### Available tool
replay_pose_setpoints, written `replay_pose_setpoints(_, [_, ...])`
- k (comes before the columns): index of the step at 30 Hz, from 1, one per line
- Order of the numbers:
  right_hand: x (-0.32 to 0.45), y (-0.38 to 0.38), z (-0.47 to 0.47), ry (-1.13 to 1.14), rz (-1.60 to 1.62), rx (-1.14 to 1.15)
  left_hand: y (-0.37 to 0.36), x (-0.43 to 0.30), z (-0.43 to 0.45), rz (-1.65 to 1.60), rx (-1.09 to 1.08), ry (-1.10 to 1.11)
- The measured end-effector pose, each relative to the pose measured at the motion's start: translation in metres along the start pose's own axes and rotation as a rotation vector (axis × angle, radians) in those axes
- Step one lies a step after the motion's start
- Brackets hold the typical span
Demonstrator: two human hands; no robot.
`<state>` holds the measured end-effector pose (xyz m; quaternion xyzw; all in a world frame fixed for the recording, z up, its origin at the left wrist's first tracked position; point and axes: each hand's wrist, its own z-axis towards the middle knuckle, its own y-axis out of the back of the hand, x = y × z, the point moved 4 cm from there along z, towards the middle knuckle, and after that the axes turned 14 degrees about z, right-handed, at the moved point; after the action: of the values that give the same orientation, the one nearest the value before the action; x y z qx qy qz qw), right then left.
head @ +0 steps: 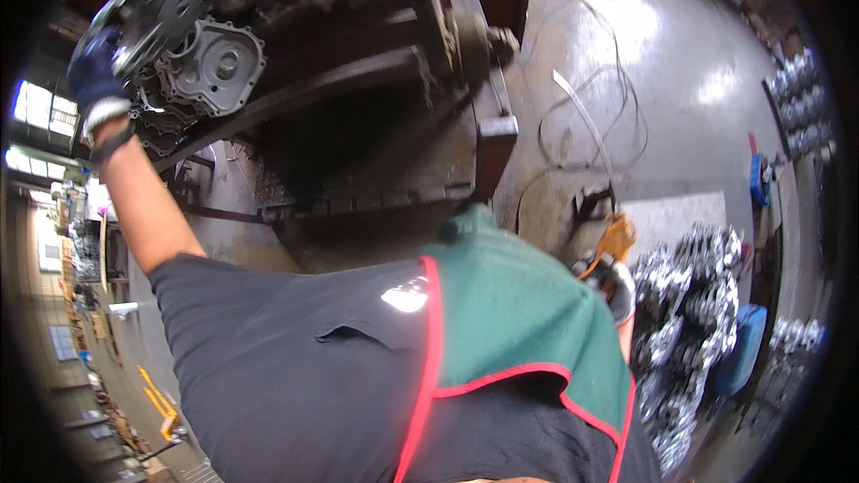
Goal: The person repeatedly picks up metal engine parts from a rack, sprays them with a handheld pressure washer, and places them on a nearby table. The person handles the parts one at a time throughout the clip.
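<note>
My left hand (100,70), in a dark blue work glove with a white cuff, is raised at the upper left. It grips the edge of a large, blurred cast metal housing (158,10); its fingertips are partly hidden. Just below and to the right of that housing lies a grey cast metal cover (225,67) with a scalloped, bolt-holed rim. My right hand (614,285), in a grey-white glove, is low at the right beside the green apron. It holds an orange hand tool (616,238), from which a long pale strip (590,117) extends across the floor area.
A dark steel frame (335,90) holds the castings and more metal parts. Looped cable (627,90) lies on the shiny concrete floor (678,107). Shiny metal parts (684,302) are heaped at the right, near a blue container (741,349). An orange-yellow metal frame (160,402) stands at the lower left.
</note>
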<state>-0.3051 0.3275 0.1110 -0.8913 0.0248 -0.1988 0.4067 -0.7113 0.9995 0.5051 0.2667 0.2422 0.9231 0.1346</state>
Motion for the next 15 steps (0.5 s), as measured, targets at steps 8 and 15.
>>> replay_pose_setpoints(8, [0.032,0.022,-0.028,-0.040,-0.100,0.368,0.148,-0.102,-0.151,-0.162,0.191,-0.168])
replay_pose_setpoints(15, [0.026,-0.003,-0.027,-0.345,-0.477,0.187,0.067,-0.186,-0.317,-0.981,0.632,0.928])
